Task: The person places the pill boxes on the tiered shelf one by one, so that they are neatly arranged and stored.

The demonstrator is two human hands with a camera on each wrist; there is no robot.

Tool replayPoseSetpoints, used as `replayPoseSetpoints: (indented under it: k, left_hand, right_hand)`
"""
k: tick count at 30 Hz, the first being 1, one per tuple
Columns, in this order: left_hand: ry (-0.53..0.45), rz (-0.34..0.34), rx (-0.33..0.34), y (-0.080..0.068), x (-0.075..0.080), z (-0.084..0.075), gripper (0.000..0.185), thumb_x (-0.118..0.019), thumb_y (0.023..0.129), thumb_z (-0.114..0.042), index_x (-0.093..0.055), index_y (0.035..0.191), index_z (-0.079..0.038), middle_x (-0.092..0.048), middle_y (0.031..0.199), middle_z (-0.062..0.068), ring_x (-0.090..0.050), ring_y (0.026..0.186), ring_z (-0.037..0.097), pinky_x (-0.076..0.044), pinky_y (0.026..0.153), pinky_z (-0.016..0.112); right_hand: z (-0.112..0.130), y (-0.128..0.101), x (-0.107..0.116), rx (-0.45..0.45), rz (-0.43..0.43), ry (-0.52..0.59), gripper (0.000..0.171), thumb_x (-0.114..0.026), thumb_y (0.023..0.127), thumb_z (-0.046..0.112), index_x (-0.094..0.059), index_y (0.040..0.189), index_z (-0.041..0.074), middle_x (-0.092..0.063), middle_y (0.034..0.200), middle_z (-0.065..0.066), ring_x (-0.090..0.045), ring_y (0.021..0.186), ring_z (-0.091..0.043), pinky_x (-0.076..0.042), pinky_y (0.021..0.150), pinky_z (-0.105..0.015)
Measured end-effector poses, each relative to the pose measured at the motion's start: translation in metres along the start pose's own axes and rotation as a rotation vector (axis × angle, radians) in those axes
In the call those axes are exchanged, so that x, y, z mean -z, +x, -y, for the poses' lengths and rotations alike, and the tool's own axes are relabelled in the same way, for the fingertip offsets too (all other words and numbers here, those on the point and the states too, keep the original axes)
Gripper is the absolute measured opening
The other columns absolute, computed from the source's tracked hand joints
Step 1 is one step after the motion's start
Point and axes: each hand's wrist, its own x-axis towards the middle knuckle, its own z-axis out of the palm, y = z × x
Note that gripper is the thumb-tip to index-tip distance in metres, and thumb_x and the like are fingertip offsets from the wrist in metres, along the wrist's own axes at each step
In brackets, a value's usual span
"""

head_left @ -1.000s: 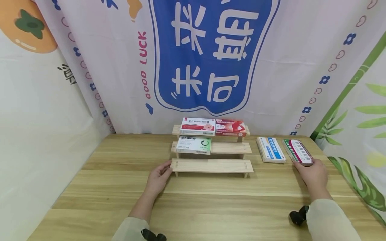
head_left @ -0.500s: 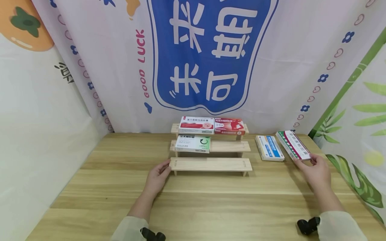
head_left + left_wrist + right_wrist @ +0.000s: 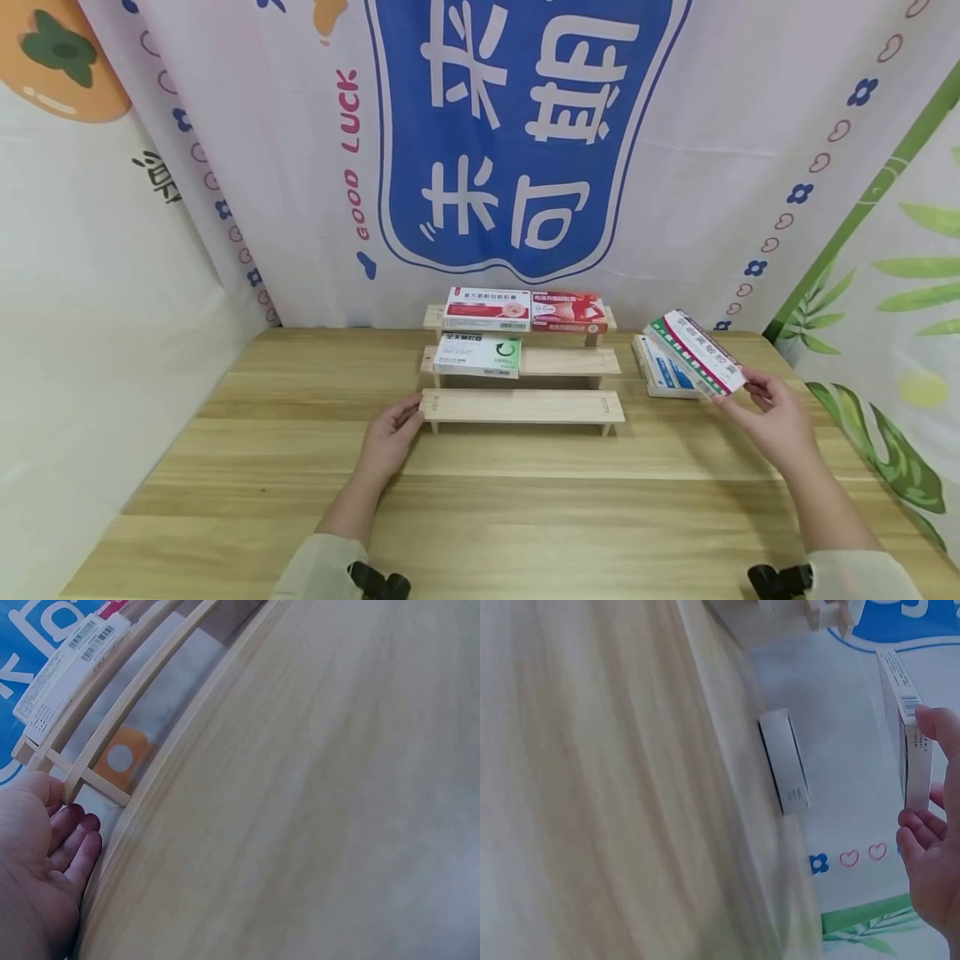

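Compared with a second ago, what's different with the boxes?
The right hand has lifted the green-striped box off the table and moved it left, partly hiding the blue-and-white box in the head view. The left hand still holds the front wooden shelf; the shelved boxes stayed put.

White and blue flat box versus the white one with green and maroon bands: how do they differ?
The white and blue flat box lies on the wooden table; the white box with green and maroon bands is raised, tilted, in the right grip. In the head view, the blue box is partly hidden; the banded box overlaps it. Both are slim, rectangular and printed.
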Motion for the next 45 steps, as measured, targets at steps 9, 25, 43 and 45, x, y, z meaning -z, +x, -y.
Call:
replayPoseSetpoints:
  k: [9, 25, 43, 45]
  left_hand:
    - [0.004, -0.003, -0.003, 0.001, 0.002, -0.001, 0.034, -0.053, 0.085, -0.023, -0.052, 0.118, -0.015, -0.053, 0.122, 0.004, -0.049, 0.113, 0.016, -0.04, 0.097, 0.031]
    - [0.007, -0.012, -0.001, 0.001, 0.002, 0.0, 0.034, -0.054, 0.084, -0.023, -0.052, 0.117, -0.015, -0.054, 0.122, 0.004, -0.05, 0.112, 0.017, -0.041, 0.096, 0.031]
    - [0.001, -0.009, -0.005, 0.0, 0.001, 0.001, 0.033, -0.054, 0.084, -0.024, -0.053, 0.117, -0.016, -0.054, 0.122, 0.003, -0.05, 0.112, 0.016, -0.041, 0.096, 0.031]
    - [0.0, -0.006, -0.009, 0.0, 0.0, 0.001, 0.033, -0.053, 0.085, -0.023, -0.052, 0.117, -0.015, -0.053, 0.123, 0.004, -0.05, 0.113, 0.016, -0.041, 0.096, 0.031]
  right_hand:
    - [0.018, -0.01, -0.014, 0.178, 0.07, 0.061, 0.069, -0.065, 0.074, 0.035, -0.036, 0.126, 0.001, -0.041, 0.126, -0.018, -0.043, 0.112, -0.03, -0.036, 0.081, 0.004]
    - [0.037, -0.012, -0.041, 0.224, 0.264, 0.06, 0.07, -0.066, 0.07, 0.042, -0.038, 0.125, 0.01, -0.043, 0.125, -0.01, -0.043, 0.116, -0.03, -0.037, 0.096, -0.041]
    - [0.06, -0.001, -0.081, 0.275, 0.343, 0.071, 0.072, -0.068, 0.065, 0.049, -0.041, 0.121, 0.014, -0.044, 0.125, -0.005, -0.042, 0.117, -0.026, -0.036, 0.1, -0.042]
    - [0.061, 0.0, -0.083, 0.275, 0.344, 0.074, 0.071, -0.068, 0.065, 0.049, -0.041, 0.121, 0.014, -0.043, 0.125, -0.005, -0.041, 0.117, -0.027, -0.036, 0.1, -0.041]
